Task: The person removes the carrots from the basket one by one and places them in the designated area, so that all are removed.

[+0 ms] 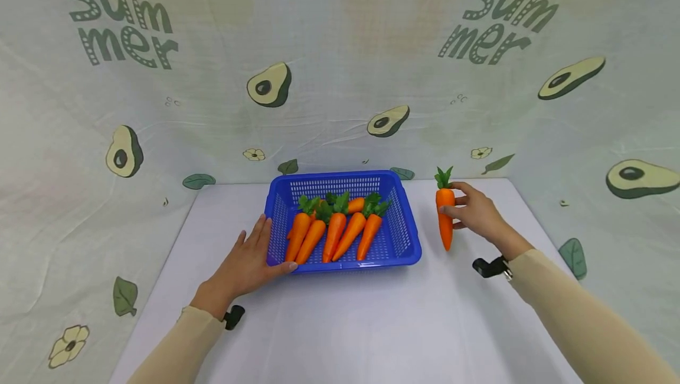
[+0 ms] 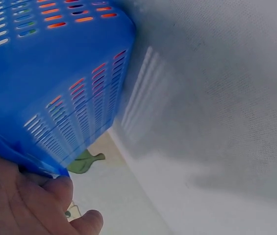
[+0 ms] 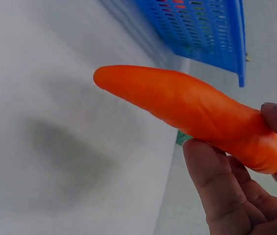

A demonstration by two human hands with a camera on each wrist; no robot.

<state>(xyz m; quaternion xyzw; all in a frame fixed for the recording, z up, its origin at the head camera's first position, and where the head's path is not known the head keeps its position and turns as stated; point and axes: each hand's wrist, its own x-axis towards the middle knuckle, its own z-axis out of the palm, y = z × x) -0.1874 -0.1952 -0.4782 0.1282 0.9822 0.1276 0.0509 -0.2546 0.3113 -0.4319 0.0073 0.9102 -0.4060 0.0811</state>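
My right hand (image 1: 474, 209) pinches an orange carrot (image 3: 177, 100) between thumb and fingers, to the right of the basket. Its green leafy top (image 1: 443, 177) points up in the head view and its tip points down, with a shadow on the table below. A blue plastic basket (image 1: 414, 227) with slotted walls stands in the middle. Several carrots (image 1: 336, 232) with green tops lie inside, mostly side by side, tips toward the front. My left hand (image 1: 249, 265) rests at the basket's front left corner, fingers extended along the left side and thumb on the front rim (image 1: 350, 266).
A white table (image 1: 372, 325) carries the basket. Behind and beside it hangs a pale cloth (image 1: 319, 36) printed with avocados, leaves and lettering. Small black devices are strapped at the left wrist (image 1: 234, 317) and the right wrist (image 1: 490, 266).
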